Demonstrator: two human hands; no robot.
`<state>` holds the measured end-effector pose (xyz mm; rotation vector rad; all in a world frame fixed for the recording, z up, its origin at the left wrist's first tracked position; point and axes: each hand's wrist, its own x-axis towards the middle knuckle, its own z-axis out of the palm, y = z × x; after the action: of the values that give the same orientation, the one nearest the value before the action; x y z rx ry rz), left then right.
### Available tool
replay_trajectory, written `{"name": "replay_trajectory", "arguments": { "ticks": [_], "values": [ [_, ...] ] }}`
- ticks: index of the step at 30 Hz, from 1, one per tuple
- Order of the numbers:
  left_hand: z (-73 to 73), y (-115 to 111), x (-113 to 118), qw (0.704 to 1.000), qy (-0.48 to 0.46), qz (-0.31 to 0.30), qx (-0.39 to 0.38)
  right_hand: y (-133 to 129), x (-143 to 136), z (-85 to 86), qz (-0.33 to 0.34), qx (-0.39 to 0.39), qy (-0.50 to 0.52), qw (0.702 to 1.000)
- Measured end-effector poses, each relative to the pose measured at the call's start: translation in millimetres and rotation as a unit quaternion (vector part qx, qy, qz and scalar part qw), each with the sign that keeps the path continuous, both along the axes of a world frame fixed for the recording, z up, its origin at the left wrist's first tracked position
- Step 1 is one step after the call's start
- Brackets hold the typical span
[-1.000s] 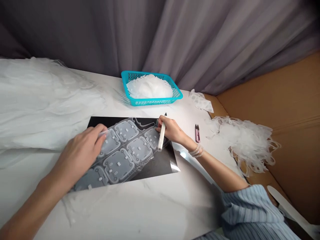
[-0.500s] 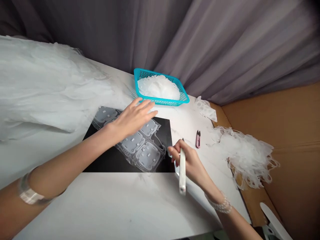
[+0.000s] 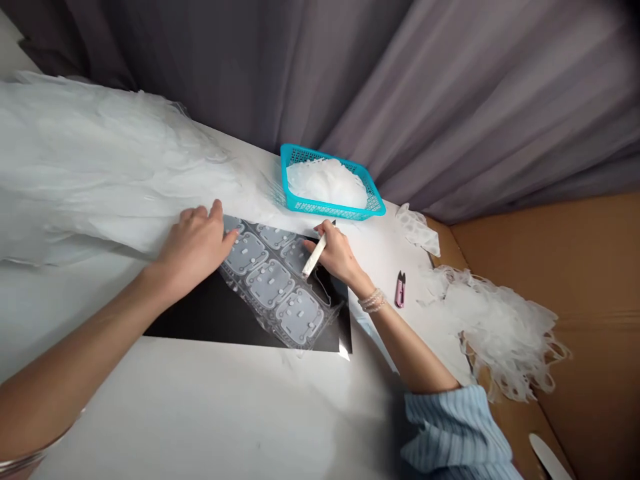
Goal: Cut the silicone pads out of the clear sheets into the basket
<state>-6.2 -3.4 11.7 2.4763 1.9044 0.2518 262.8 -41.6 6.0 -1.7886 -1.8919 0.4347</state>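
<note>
A clear, thin sheet [image 3: 271, 283] with rows of rounded-square moulded shapes and small raised bits lies slantwise on a black mat [image 3: 210, 320]. My left hand [image 3: 195, 243] is at the sheet's far left end, palm down, fingers apart, the thumb over the sheet's edge. Whether it presses on the sheet I cannot tell. My right hand [image 3: 337, 253] is closed around a slim white-handled tool [image 3: 315, 259] with a dark tip. It is over the sheet's far right part, the tool's tip pointing away from me.
Behind the mat stands a turquoise basket [image 3: 334, 207] of white pieces. A large heap of sheer white sheets [image 3: 110, 160] covers the left. Pink thread snips [image 3: 401, 290] lie to the right, near white cut-out scraps [image 3: 500, 327] and a cardboard wall [image 3: 550, 247].
My left hand has moved left across the sheet to its far left end. My right hand, with the white-handled tool, has gone forward and left over the sheet.
</note>
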Motion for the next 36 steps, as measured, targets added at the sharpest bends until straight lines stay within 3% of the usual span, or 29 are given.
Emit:
{"name": "replay_trajectory", "arguments": {
  "ticks": [3,7,12,15,19,21,23,26,29,31,34,36],
  "values": [
    [-6.3,9.4,4.5,1.0,0.003,0.015,-0.003,11.8,-11.1,-0.8,0.011,-0.014,0.005,1.0],
    [-5.0,13.8,7.2,0.999,-0.025,0.029,0.012,8.3,-17.8,1.7,-0.002,-0.02,0.025,0.999],
    [15.6,21.8,12.8,0.996,-0.091,-0.006,0.02,-1.6,-12.5,9.6,-0.017,-0.047,0.072,0.996],
    [29.9,39.8,25.0,0.992,-0.116,-0.041,0.03,-7.9,-11.0,12.2,-0.013,-0.08,0.116,0.99],
    [46.4,68.0,47.6,0.985,-0.142,-0.047,0.089,-8.2,-13.8,9.2,-0.015,-0.104,0.166,0.981],
    [53.9,68.1,55.0,0.982,-0.135,-0.054,0.121,-6.2,-11.6,7.4,-0.029,-0.096,0.163,0.982],
    [57.9,51.8,54.9,0.982,-0.105,-0.083,0.134,-6.7,-5.3,8.5,-0.049,-0.078,0.143,0.985],
    [49.4,0.1,37.2,0.98,-0.032,-0.176,0.09,-17.2,5.1,16.7,-0.082,-0.04,0.107,0.99],
    [22.5,-62.8,2.6,0.958,0.004,-0.283,0.042,-40.1,1.8,29.4,-0.085,-0.018,0.113,0.99],
    [1.5,-96.8,-23.6,0.947,-0.017,-0.312,0.076,-60.0,-12.1,37.2,-0.073,-0.026,0.135,0.988],
    [-22.8,-124.7,-54.2,0.939,-0.024,-0.33,0.093,-91.0,-44.9,44.7,-0.05,-0.025,0.167,0.984],
    [-32.8,-132.1,-61.4,0.935,-0.023,-0.34,0.095,-108.2,-67.8,45.9,-0.033,-0.016,0.183,0.982]
  ]
}}
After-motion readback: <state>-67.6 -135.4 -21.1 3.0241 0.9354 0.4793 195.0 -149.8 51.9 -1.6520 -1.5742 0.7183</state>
